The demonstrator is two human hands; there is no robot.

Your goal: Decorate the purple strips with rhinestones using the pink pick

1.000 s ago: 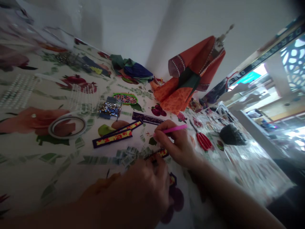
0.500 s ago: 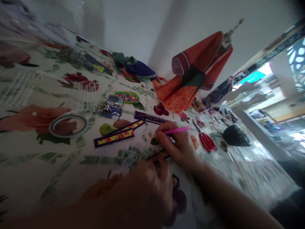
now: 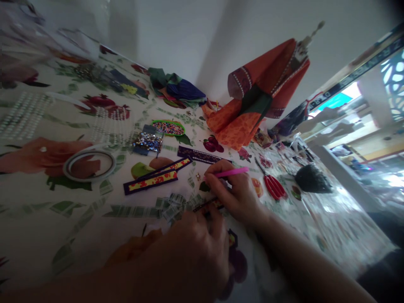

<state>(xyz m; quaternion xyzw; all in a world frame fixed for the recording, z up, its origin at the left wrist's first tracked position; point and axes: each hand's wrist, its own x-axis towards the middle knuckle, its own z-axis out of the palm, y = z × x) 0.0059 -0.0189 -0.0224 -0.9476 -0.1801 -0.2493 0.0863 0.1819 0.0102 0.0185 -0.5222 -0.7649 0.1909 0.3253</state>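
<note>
fingers [image 3: 217,174] of the right hand [image 3: 235,193] are pinching a pink pen [image 3: 230,172], tip hanging over the counter [image 3: 38,235]. the left hand [image 3: 189,256] is pressing closed fingertips onto a purple strip [image 3: 210,205] lying just beside the right hand.

1. The single head view looks forward and down from above the person's own arms, tilted so the table [image 3: 38,235] slopes up toward the left.
2. It sits close: the left hand [image 3: 189,256] fills the near foreground.
3. It faces the far wall corner, where an orange garment [image 3: 252,101] stands.
</note>
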